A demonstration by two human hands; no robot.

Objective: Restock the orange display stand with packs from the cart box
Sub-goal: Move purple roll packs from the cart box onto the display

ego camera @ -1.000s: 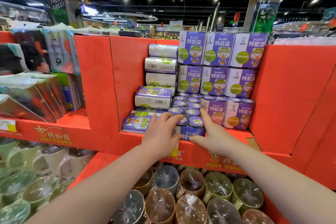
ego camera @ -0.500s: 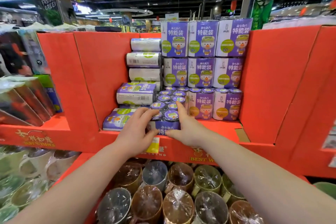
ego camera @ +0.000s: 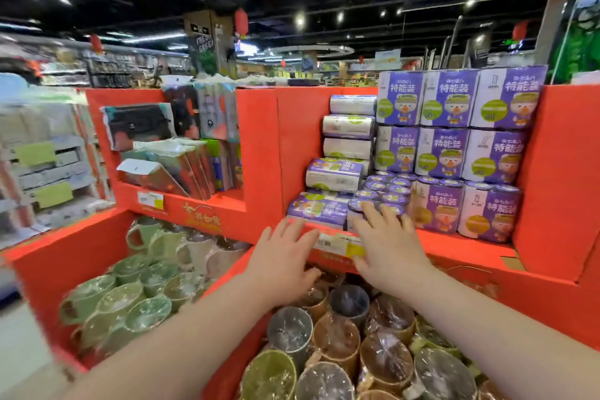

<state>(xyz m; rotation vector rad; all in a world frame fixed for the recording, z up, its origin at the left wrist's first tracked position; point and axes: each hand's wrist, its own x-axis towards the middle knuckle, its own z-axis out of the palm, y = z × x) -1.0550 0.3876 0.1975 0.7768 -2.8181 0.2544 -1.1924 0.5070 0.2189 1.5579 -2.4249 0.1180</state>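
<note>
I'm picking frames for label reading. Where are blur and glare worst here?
Head view: motion blur smears the left shelves and green mugs; big print on the purple packs is legible; plastic wrap on the brown mugs glints; ceiling lights bloom; the wide lens bows the orange stand.

front pack (ego camera: 353,221) partly hidden by right hand (ego camera: 389,253), left shelves (ego camera: 48,166) blurred

Single head-worn view, facing forward and down, close above orange display stand (ego camera: 259,153)
</note>
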